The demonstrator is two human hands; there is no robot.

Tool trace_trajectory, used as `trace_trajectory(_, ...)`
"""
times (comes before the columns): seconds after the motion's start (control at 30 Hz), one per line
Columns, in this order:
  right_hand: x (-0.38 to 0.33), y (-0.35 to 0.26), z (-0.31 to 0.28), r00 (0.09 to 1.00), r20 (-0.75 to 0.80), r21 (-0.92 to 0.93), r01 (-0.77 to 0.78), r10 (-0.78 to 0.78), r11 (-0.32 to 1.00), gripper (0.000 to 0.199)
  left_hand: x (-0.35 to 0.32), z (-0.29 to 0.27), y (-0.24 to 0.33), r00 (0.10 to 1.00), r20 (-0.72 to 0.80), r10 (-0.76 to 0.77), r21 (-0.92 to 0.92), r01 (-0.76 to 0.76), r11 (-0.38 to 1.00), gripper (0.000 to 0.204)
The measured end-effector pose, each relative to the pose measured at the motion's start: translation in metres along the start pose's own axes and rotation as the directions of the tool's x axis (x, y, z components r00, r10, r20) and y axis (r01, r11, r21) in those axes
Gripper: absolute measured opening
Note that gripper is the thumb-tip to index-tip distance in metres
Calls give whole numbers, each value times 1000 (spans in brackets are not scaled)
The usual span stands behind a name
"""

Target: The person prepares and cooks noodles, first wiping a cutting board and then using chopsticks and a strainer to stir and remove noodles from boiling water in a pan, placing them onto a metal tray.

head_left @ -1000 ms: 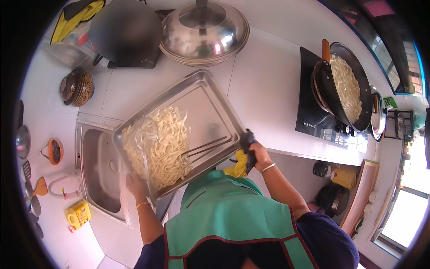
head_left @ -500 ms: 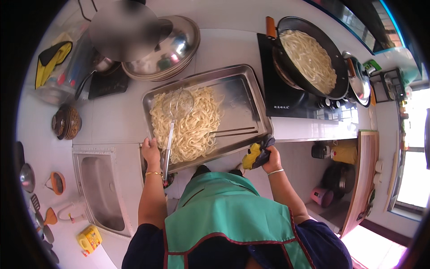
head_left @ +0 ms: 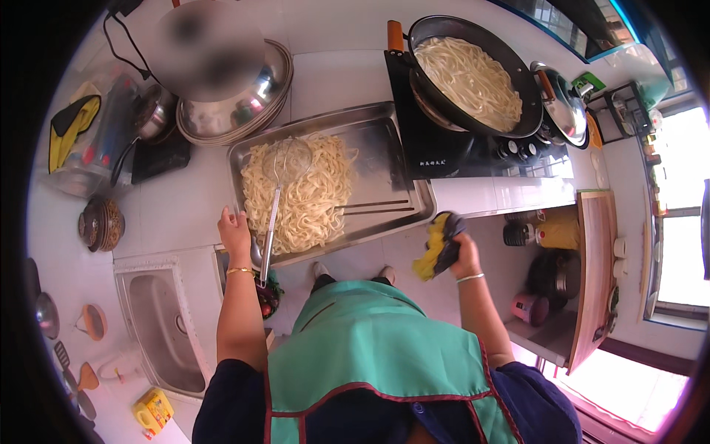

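1. Pale, flat, glossy noodles (head_left: pixel 314 218) lie in a tangled heap across the left part of a shallow rectangular stainless-steel tray (head_left: pixel 379 159) at the centre of the frame.
2. A round wire-mesh strainer (head_left: pixel 291 159) rests on the heap, its long handle crossing the tray's lower rim; two thin dark chopsticks (head_left: pixel 377 206) reach from the noodles onto bare steel.
3. Of the two hands, the left hand (head_left: pixel 235 231), fingers loosely parted, is at the tray's left rim; whether it touches cannot be told. The right hand (head_left: pixel 466 255), apart from the tray, grips a crumpled yellow-and-dark-grey cloth (head_left: pixel 441 246).
4. Upper right, a round black wok (head_left: pixel 529 103) with a wooden handle holds more pale noodles, above a flat black glossy cooktop (head_left: pixel 429 152) close against the tray's right side.
5. Upper left of the tray, a domed polished-steel lid (head_left: pixel 229 115) sits on the smooth white desk (head_left: pixel 325 78).
6. Farther left, brown patterned bowls (head_left: pixel 101 223) stand above a rectangular steel sink (head_left: pixel 159 318); a yellow plastic jug (head_left: pixel 153 411) is at lower left.
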State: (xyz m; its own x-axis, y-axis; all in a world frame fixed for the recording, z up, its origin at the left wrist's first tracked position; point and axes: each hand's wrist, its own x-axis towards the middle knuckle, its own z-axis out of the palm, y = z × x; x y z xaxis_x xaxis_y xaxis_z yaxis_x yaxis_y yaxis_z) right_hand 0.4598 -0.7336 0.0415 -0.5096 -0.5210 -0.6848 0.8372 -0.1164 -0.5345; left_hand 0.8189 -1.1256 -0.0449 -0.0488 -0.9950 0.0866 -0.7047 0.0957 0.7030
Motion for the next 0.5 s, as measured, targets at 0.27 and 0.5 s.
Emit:
trace_trajectory(0.27, 60, -79, 2, 646, -180, -823, 314, -742, 473, 51, -85, -53, 99, 912, 303, 277, 334, -374, 865, 30)
trace_trajectory(0.5, -34, 40, 168, 775, 632, -680, 555, -1, 480, 28, -135, -54, 171, 835, 417, 360, -333, -228, 915, 38)
